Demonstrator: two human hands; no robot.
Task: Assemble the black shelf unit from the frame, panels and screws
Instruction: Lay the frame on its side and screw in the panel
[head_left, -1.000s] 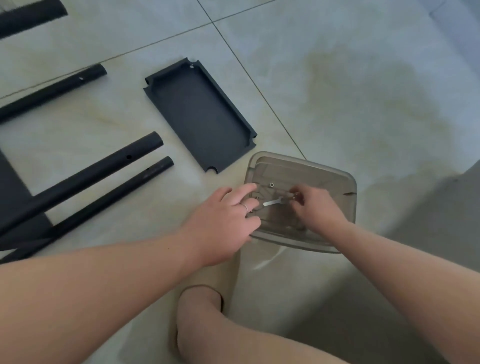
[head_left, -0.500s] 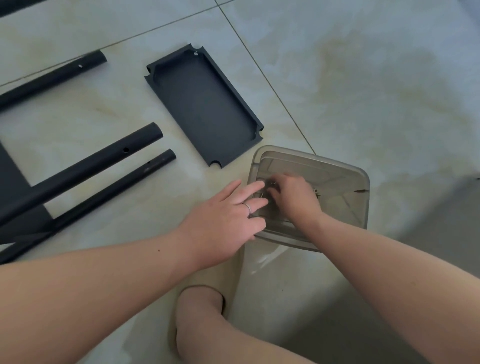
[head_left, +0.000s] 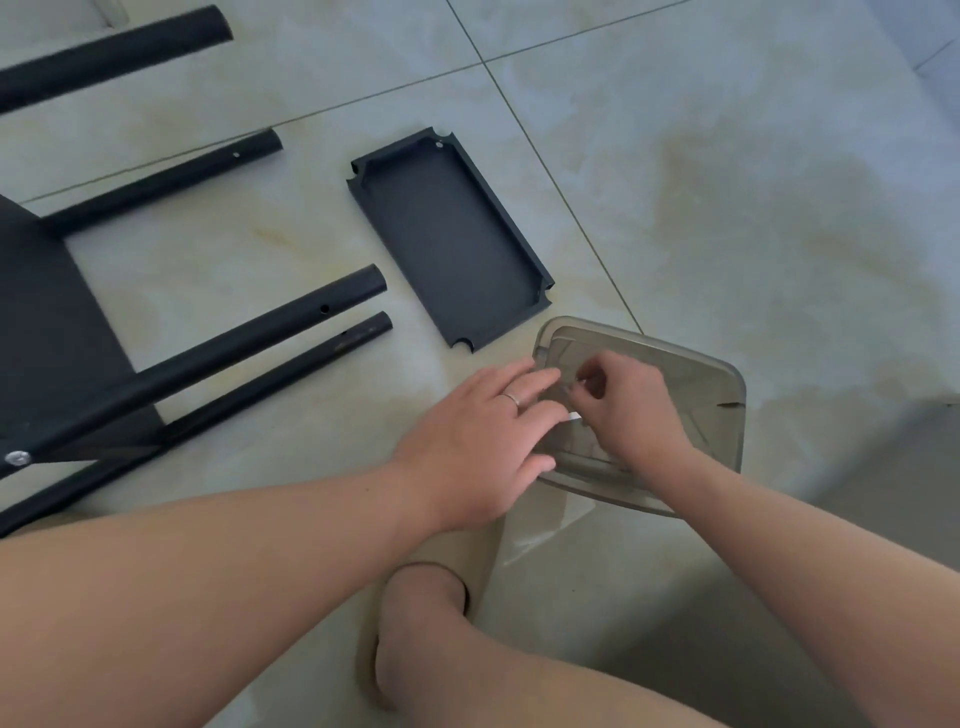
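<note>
pale glossy floor tiles (head_left: 727, 182) with thin dark grout lines run under everything, and we crouch low over them. our left hand (head_left: 483, 441) lies flat with straight fingers on the near-left rim of a smoky clear plastic tub (head_left: 727, 415), a ring (head_left: 511, 399) on one finger; it holds nothing. our right hand (head_left: 628, 410) is down inside the tub, just beside the left, with its fingers curled in toward the thumb. a small pale sliver shows at its fingertips, but we cannot tell whether it is pinched or what it is. this hand covers much of the tub's bottom and hides whatever lies under it.

just beyond the left hand's fingertips a shallow black panel (head_left: 452, 244) lies flat, rim up, its near corner close to the tub but apart from it. left of that hand a thick tube (head_left: 249, 343) and a thin tube (head_left: 291, 374) lie side by side, open ends toward the panel, running back to the partly built frame (head_left: 47, 322), where a silver screw head (head_left: 18, 457) shows. farther out lie a third tube (head_left: 166, 182) and a fourth tube (head_left: 114, 57). between our forearms, nearer than both hands, a bare leg (head_left: 415, 639) rises.
</note>
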